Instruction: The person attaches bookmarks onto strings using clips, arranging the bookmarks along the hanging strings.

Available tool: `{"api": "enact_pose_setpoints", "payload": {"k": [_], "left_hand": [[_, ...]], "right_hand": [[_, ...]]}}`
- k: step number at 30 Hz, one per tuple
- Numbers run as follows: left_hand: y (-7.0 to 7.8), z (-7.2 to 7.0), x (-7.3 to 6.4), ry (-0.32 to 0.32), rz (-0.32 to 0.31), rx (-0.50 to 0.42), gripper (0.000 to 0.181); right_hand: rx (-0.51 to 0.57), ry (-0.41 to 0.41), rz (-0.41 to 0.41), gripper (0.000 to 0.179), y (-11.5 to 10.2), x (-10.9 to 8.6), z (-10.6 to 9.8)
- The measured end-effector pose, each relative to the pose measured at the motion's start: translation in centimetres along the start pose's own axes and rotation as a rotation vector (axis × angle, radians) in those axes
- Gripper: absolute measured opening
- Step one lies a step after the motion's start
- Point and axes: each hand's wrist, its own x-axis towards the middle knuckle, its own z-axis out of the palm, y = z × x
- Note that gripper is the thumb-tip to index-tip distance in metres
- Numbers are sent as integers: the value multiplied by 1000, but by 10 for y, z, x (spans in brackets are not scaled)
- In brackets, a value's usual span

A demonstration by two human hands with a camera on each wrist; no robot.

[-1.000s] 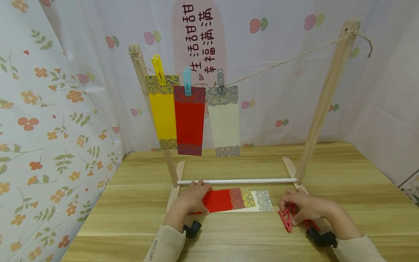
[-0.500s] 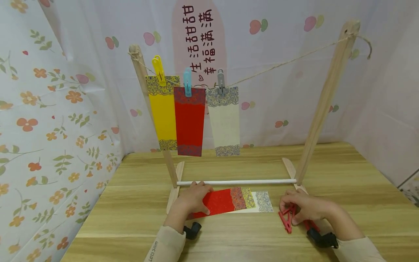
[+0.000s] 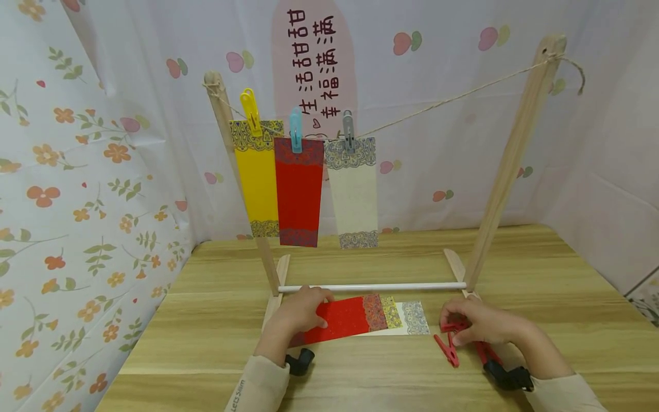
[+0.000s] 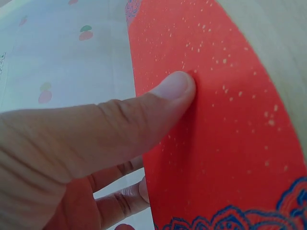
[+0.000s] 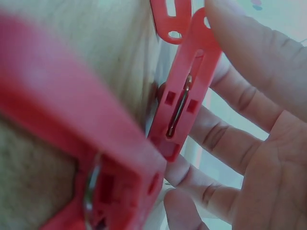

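On the table, my left hand (image 3: pixel 304 312) pinches the near-left part of a red paper strip (image 3: pixel 347 316). The left wrist view has the thumb lying flat over the gold-flecked red paper (image 4: pixel 230 120), with fingers behind its edge. Beneath it show the patterned ends of a yellow strip (image 3: pixel 391 312) and a white strip (image 3: pixel 415 317). To the right, my right hand (image 3: pixel 479 323) holds a red clothespin (image 5: pixel 184 91) between thumb and fingers, low over the table. Another red clothespin (image 5: pixel 72 110) looms close to the right wrist camera, below the palm.
Behind the hands stands a wooden frame with a right post (image 3: pixel 507 166), a white crossbar (image 3: pixel 370 286) and a sagging string (image 3: pixel 437 105). Yellow (image 3: pixel 257 183), red (image 3: pixel 298 194) and white strips (image 3: pixel 352 197) hang there from yellow, blue and grey clothespins.
The red strip on the table has slid slightly toward me and tilted, and my left hand has drawn back a little left. Red clothespins at the right fingertips have shifted slightly left.
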Motion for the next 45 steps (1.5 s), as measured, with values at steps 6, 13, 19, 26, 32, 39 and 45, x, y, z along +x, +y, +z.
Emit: {"api": "enact_pose_setpoints", "payload": {"k": [6,13,19,26,32,39,45], "left_hand": [[-1,1,-1,-2,33,-11,35],[-1,-3,-3,1,65,-33,34],[0,-5,-3,2,79,-46,29],[2,-7,-4,14,114,-43,21],[5,-11,-7,27,143,-57,18],[4,-13,-7,28,189,-74,12],[3,-14,-6,30,223,-71,7]], "right_hand": [[47,14,-15,22,2,1,1],[61,43,22,20,1,2,1],[84,22,37,21,-1,3,2],[105,13,41,21,-2,4,2],[98,12,48,22,-4,5,2],[90,17,-2,25,-5,5,0],[79,25,1,26,-6,5,-1]]}}
